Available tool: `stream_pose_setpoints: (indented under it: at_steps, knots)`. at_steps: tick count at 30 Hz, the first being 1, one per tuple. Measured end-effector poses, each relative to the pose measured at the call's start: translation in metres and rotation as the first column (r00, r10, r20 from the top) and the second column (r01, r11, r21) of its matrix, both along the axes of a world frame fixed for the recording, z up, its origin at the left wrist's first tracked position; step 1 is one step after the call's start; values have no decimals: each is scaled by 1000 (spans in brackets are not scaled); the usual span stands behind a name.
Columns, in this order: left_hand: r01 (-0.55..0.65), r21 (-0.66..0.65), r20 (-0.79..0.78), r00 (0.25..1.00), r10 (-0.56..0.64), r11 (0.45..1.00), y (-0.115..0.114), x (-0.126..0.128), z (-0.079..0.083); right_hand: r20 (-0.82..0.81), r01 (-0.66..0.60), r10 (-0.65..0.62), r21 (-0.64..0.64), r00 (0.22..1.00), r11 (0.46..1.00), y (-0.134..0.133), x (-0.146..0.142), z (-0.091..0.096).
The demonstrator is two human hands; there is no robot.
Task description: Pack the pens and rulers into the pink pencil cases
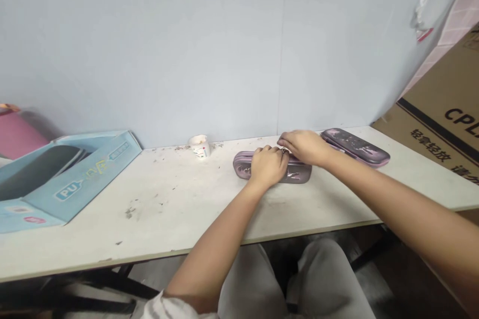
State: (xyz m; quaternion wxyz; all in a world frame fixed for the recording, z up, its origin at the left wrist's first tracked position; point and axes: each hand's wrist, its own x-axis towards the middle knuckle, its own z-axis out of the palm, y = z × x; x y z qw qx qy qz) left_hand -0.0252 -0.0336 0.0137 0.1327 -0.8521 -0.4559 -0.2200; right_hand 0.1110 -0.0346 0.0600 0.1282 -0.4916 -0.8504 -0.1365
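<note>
The left hand clamps down on a purple zip case lying flat on the white table, and the right hand sits close against it, its fingertips pinching a small metal zip pull at the case's far edge. A second purple case lies at 2 o'clock, just beside the right hand. A small white cup stands at 10 o'clock, a blue box lies at 9 o'clock, and a cardboard carton sits beyond the table's end at 3 o'clock.
</note>
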Motion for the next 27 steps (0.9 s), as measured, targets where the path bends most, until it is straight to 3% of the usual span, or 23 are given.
stream_pose_setpoints:
  at_steps: [2,5,7,10,12,14,16,18,20,22,25,27]
  knots:
    - [-16,-6,7,1000,16,1000,1,3,-1,-151,93,-105,-86,983,992,-8,-2,-19]
    - [-5,-21,21,1000,6,1000,6,1,0,-221,202,-210,-57,952,978,-15,-8,-43]
    - [-21,-46,42,999,23,999,13,-12,1,-214,280,-274,0,938,960,-15,-11,-51]
    - [-122,-133,194,970,147,984,26,-48,-3,-199,321,-307,39,931,946,-9,-13,-54]
    - [-188,-280,424,855,297,941,34,-75,-12,-218,330,-313,44,924,943,-5,-13,-54]
    - [-143,-456,622,655,429,878,38,-92,-23,-248,344,-325,39,913,938,-1,-14,-54]
    - [-125,-511,680,547,489,850,40,-96,-31,-276,357,-336,27,900,934,0,-13,-56]
    - [-125,-513,712,491,502,849,41,-88,-29,-301,342,-325,5,897,940,1,-9,-57]
    - [-101,-463,763,461,454,881,40,-72,-12,-329,293,-293,-52,898,955,1,-2,-58]
    - [-83,-344,795,504,338,935,37,-51,17,-381,206,-241,-131,893,970,-1,6,-56]
    - [-129,-164,609,767,203,978,27,-9,67,-545,41,-127,-167,829,985,-5,18,-47]
    - [-87,-65,415,904,106,994,15,25,89,-692,-16,-66,-112,719,994,-8,27,-37]
